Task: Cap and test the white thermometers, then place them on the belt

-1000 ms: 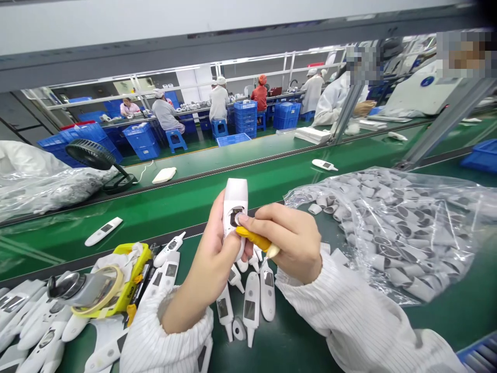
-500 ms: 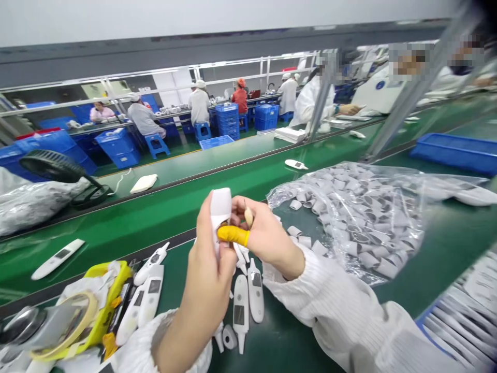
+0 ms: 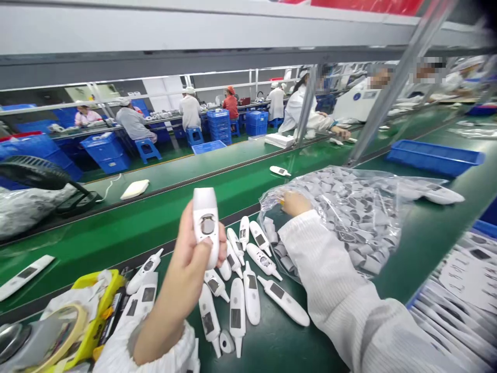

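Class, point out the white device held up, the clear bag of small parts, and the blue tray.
white device [image 3: 206, 223], head view, its round button.
clear bag [image 3: 361, 207], head view, its middle.
blue tray [image 3: 433, 159], head view, its front wall.

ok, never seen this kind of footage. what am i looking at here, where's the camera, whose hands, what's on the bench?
There is one camera, worn on a person's head, looking forward and down, so the two white-sleeved arms coming from the bottom edge are the wearer's own. The left hand grips a white thermometer body upright. The right hand reaches into the mouth of a clear plastic bag full of small grey caps; whether it has gripped one cannot be seen. On the green bench between the arms lie more white thermometers, with a yellow tape dispenser at the left. The other people sit at benches behind.
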A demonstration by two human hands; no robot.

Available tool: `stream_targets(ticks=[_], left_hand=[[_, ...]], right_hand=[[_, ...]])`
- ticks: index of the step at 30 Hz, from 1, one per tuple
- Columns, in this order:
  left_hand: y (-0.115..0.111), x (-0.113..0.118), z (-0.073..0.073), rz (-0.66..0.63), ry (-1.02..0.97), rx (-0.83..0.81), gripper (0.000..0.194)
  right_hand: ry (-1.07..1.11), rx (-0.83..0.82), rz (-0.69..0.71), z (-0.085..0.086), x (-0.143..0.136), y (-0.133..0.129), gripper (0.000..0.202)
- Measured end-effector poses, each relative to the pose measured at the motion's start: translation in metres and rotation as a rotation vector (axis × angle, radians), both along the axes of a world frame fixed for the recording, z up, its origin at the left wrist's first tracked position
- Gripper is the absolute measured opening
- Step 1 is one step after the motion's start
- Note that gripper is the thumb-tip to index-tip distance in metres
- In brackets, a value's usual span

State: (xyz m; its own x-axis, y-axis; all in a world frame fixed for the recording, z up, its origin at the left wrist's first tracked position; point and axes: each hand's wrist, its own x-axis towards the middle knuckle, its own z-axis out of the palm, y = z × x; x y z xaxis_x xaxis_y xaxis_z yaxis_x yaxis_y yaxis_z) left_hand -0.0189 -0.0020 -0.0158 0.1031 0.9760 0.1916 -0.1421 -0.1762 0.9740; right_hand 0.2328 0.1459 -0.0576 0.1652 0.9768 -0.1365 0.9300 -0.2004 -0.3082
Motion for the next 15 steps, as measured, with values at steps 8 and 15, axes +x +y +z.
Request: stream_targets(ticks=[8,15], left_hand=[[0.002,0.005,0.001,-0.065,0.009,-0.001,0.069],[0.005,0.004,-0.005,0.16,0.486,0.098,0.062]], right_hand=[[-0.181,-0.038,-0.151,-0.058,0.009,0.031,0.038],[-0.177,-0.024,-0.187,-0.057,0.013,0.033,0.037]])
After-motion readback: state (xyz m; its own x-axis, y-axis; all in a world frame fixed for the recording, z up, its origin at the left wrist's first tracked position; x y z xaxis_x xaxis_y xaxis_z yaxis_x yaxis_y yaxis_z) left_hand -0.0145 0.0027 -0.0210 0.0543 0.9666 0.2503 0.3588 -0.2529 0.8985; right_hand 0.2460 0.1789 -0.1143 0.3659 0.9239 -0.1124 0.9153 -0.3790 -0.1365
